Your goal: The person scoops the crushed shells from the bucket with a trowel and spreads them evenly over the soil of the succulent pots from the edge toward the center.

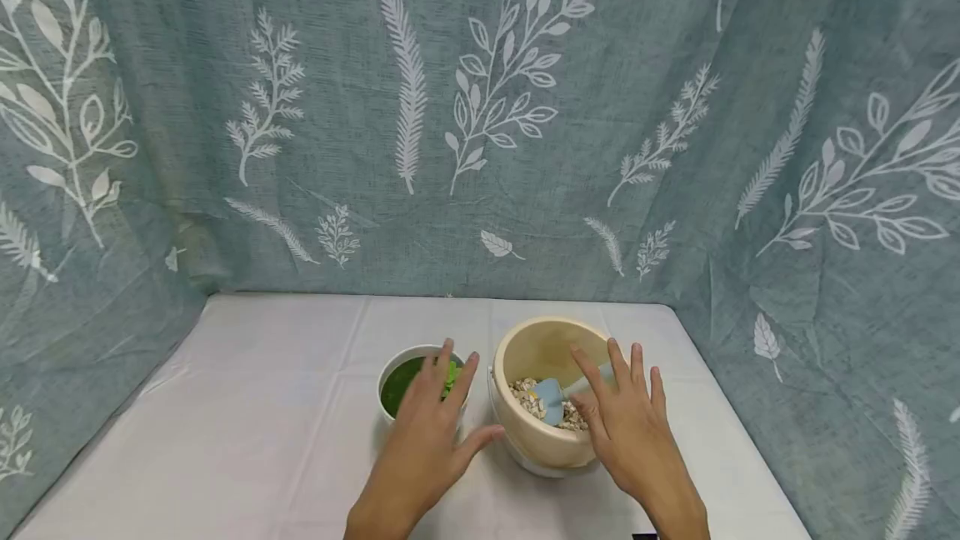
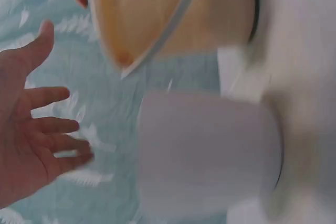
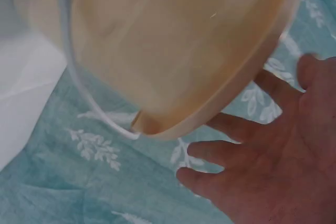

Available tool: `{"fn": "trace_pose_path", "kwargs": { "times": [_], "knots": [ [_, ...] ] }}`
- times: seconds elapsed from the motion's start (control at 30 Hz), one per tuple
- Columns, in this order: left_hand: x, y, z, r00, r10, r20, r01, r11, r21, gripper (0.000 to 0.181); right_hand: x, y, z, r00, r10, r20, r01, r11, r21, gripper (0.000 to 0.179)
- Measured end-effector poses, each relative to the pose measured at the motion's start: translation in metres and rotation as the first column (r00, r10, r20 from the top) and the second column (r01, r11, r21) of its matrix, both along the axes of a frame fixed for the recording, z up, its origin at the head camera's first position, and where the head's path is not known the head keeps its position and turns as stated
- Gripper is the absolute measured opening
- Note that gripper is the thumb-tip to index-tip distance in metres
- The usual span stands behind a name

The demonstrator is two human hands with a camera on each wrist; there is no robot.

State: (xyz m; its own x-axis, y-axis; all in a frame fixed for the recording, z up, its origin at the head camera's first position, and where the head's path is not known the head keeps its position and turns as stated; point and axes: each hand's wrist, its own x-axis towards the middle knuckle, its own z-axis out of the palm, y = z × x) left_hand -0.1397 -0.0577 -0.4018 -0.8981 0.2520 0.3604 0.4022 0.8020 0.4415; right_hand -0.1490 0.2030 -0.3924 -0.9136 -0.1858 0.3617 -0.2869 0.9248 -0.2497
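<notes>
Spreads left hand (image 1: 426, 438) and right hand (image 1: 632, 438) with fingers apart, near white pot (image 2: 207, 153) and cream bucket (image 1: 519, 440) containing blue scoop (image 1: 550, 401).

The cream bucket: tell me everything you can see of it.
The cream bucket is round, wide-mouthed and smooth, and looks like plastic. Its pale handle hangs down over its outer side. It stands upright on the white table, in the head view right of the white pot, with pale chips and a blue scoop inside. The right hand is spread at its rim; contact is unclear.
</notes>
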Motion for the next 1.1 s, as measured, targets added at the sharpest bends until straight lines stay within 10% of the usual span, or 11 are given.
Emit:
{"fn": "trace_pose_path", "kwargs": {
  "times": [0.17,0.4,0.53,0.73,1.1],
  "knots": [
    [-0.006,0.032,-0.018,0.993,-0.074,-0.087,0.079,0.995,0.059,0.073,-0.029,0.012,0.002,0.981,0.129,-0.144,-0.103,0.978,0.179,0.036],
    [-0.004,0.053,-0.041,0.987,-0.068,-0.145,0.072,0.997,0.027,0.083,-0.068,0.007,0.005,0.966,0.192,0.176,-0.251,0.864,0.437,0.026],
    [-0.005,0.059,-0.045,0.982,-0.041,-0.185,0.051,0.997,0.050,0.081,-0.078,0.006,-0.002,0.978,0.189,0.091,-0.208,0.814,0.543,0.022],
    [-0.006,0.063,-0.045,0.979,-0.030,-0.200,0.048,0.995,0.085,0.079,-0.087,0.016,-0.013,0.963,0.262,-0.069,-0.190,0.834,0.517,0.031],
    [-0.006,0.063,-0.045,0.975,-0.022,-0.221,0.049,0.992,0.117,0.078,-0.081,0.019,-0.008,0.950,0.310,-0.046,-0.260,0.864,0.431,0.041]
  ]
}}
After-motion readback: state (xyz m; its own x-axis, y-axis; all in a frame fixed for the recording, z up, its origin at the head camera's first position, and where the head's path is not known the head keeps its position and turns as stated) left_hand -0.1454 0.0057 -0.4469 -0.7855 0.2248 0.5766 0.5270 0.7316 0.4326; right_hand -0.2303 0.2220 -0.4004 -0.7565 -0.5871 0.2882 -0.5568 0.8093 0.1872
